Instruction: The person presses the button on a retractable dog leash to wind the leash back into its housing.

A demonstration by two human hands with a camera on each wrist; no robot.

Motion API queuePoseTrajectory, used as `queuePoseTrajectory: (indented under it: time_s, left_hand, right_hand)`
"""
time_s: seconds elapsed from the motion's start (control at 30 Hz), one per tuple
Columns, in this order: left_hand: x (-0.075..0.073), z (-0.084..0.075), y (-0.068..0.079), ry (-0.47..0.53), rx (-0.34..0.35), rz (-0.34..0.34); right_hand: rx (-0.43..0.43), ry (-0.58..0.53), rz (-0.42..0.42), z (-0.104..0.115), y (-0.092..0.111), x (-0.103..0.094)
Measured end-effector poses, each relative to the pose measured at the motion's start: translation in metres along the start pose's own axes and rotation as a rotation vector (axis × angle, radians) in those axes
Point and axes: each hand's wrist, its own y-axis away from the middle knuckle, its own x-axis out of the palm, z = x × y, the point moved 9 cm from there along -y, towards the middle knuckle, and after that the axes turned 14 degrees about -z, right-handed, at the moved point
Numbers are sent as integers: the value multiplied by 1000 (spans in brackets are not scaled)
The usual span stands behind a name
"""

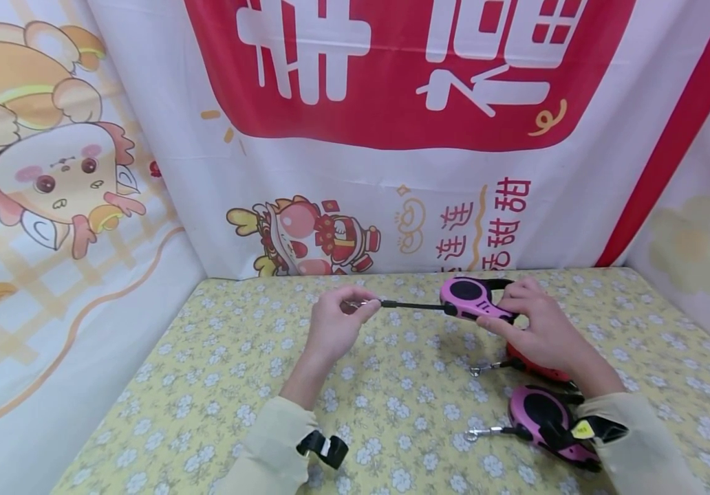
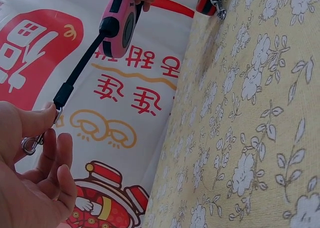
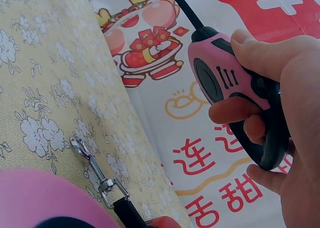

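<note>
A pink and black retractable dog leash (image 1: pixel 468 291) is held up over the table by my right hand (image 1: pixel 531 317), whose fingers wrap its black loop handle (image 3: pixel 272 138). From its nozzle a short length of black strap (image 1: pixel 413 305) runs taut to the left. My left hand (image 1: pixel 338 323) pinches the silver snap hook (image 2: pixel 31 144) at the strap's end between thumb and fingers. Below the right forearm lie a second pink leash (image 1: pixel 531 409) and a red leash (image 1: pixel 537 363), their metal clips (image 1: pixel 479 434) pointing left. The right sleeve partly covers the pink one.
The table (image 1: pixel 206 405) wears a yellow cloth with white flowers. A white and red printed curtain (image 1: pixel 330 165) hangs right behind its far edge, with more printed cloth (image 1: pixel 39 289) on the left. Black bands circle both wrists.
</note>
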Motion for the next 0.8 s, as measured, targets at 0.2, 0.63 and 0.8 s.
queuePoseTrajectory:
  time_s: [0.2, 0.63, 0.8]
  left_hand:
    - [1, 0, 3, 29, -14, 14]
    - [3, 0, 4, 34, -20, 34]
    - [5, -2, 4, 29, -6, 44]
  right_hand:
    - [11, 1, 17, 1, 0, 2]
    - [21, 8, 31, 3, -1, 5]
    - [14, 10, 26, 3, 0, 3]
